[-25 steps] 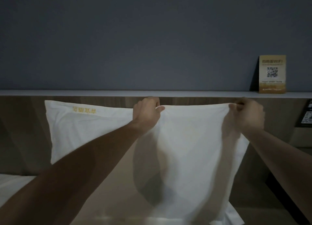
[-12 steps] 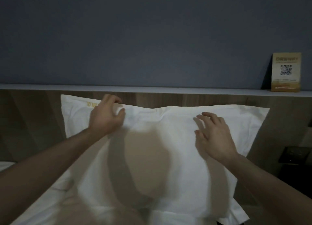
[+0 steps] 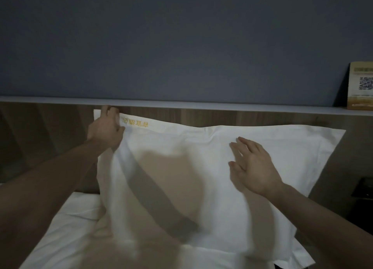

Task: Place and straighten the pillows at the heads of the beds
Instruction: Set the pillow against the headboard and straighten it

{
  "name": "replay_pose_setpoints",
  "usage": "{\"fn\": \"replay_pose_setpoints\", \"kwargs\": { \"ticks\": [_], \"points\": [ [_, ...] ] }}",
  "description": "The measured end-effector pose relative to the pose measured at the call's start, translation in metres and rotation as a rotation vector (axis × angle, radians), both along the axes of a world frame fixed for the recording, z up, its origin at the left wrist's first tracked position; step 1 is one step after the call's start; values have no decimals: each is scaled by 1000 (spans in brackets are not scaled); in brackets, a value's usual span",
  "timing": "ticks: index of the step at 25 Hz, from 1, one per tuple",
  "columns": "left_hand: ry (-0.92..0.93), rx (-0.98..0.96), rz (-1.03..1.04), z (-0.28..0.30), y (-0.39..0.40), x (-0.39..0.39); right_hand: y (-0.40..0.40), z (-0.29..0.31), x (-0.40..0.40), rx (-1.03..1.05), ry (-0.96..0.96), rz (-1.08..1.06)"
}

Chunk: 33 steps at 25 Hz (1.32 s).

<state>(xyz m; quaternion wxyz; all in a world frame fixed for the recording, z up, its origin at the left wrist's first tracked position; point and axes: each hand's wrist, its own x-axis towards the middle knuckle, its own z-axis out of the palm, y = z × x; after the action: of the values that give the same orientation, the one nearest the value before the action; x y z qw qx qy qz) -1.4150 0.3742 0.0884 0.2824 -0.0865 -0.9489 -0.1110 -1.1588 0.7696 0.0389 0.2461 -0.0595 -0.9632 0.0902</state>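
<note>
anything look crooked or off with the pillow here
Yes: the pillow leans askew on the headboard, its left top corner pulled higher by the left hand. Its yellow lettering reads upside down.

Yellow embroidered characters (image 3: 134, 123) run along the upper left border of the white pillow (image 3: 201, 167). They appear upside down from this view and cannot be read. A gold card (image 3: 361, 85) stands on the ledge (image 3: 201, 105) at far right, cut off by the frame edge. It carries a QR code (image 3: 365, 83), with a line of print above and a band below, both too blurred to read. No legible wording, brand or number noted.
</note>
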Motion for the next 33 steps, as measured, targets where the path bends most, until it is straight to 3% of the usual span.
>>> {"fn": "replay_pose_setpoints", "kwargs": {
  "ticks": [7, 11, 14, 18, 24, 26, 30, 33],
  "points": [
    [71, -95, -39, 19, -5, -15, 1, -2, 2, 29, -15, -1],
    [143, -12, 22, 33, -13, -25, -1, -7, 2, 63, -74, -6],
    [137, 98, 129, 32, -14, -31, -3, -14, 2, 56, -115, -15],
    [91, 274, 97, 29, -8, -29, 5, -21, 9, 57, -140, -47],
    [60, 808, 37, -44, -21, 17, -1, -54, 34, -49, 45, -79],
    [-67, 906, 42, -90, -43, 23, -3, -74, 46, -96, 92, -121],
    [-649, 946, -14, -166, -62, 26, 12, -104, 75, -294, 240, -259],
    [-652, 971, 37, -174, -58, 28, 26, -114, 91, -693, 279, -444]
  ]
}}
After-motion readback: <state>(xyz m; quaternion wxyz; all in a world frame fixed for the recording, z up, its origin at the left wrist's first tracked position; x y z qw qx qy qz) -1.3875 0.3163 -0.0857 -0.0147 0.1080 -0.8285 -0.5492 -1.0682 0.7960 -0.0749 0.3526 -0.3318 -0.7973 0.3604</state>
